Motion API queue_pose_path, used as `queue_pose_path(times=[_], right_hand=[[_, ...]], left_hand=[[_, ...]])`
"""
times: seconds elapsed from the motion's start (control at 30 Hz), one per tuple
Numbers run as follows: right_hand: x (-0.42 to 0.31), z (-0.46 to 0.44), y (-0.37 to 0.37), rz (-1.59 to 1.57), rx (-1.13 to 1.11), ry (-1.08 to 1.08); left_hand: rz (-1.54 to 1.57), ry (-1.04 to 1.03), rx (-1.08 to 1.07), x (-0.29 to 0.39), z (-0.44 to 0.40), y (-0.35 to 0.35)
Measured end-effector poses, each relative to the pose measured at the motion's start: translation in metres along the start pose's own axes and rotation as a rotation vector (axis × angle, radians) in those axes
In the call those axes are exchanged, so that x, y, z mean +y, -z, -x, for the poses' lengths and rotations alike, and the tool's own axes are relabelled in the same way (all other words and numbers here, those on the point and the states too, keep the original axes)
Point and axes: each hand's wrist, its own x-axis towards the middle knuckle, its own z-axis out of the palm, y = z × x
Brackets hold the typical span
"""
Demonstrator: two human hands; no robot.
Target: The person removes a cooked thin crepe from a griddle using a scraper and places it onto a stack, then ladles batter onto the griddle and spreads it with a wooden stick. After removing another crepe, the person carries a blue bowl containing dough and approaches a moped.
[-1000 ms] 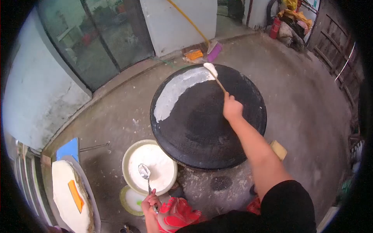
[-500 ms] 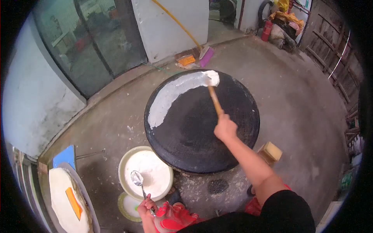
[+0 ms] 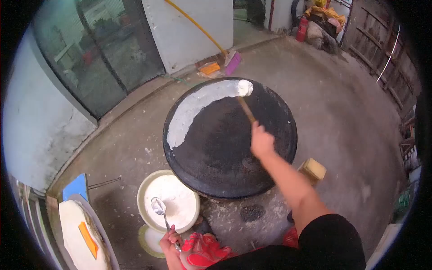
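Note:
My right hand (image 3: 262,141) is closed round the handle of a wooden spreader (image 3: 246,109). White batter (image 3: 244,87) is heaped at the spreader's far end, hiding its head. Beneath it lies a large round black griddle (image 3: 225,148), with a curved band of thin white batter (image 3: 184,112) along its far left side. Low in the view, my left hand (image 3: 170,241) grips a metal spoon (image 3: 158,206) by the handle. The spoon's bowl is over a basin (image 3: 141,198) of white batter, at the griddle's near left.
A stack of white flat sheets (image 3: 74,229) with an orange scraper (image 3: 88,240) stands at the lower left. Below the basin sits a smaller bowl (image 3: 145,243). A yellowish block (image 3: 313,170) is right of the griddle. A broom (image 3: 232,62) leans on the far wall.
My right hand has turned the spreader, and the batter at its tip now shows as a rounder lump. The whole view has shifted slightly. My left hand keeps the spoon over the basin.

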Motion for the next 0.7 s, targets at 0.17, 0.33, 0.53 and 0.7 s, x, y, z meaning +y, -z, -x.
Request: queue_pose_path(times=[0.17, 0.33, 0.53, 0.7], right_hand=[[0.018, 0.028, 0.041, -0.059, -0.110, -0.139], [-0.011, -0.024, 0.000, -0.009, 0.033, -0.004], [0.046, 0.026, 0.037, -0.071, -0.033, -0.154], [0.103, 0.058, 0.017, -0.706, 0.056, -0.041]], left_hand=[[-0.036, 0.041, -0.048, 0.013, -0.007, 0.009], [-0.009, -0.032, 0.026, -0.001, 0.007, -0.004], [0.010, 0.018, -0.053, 0.017, 0.009, 0.008], [-0.014, -0.160, -0.032, 0.012, 0.034, -0.016]])
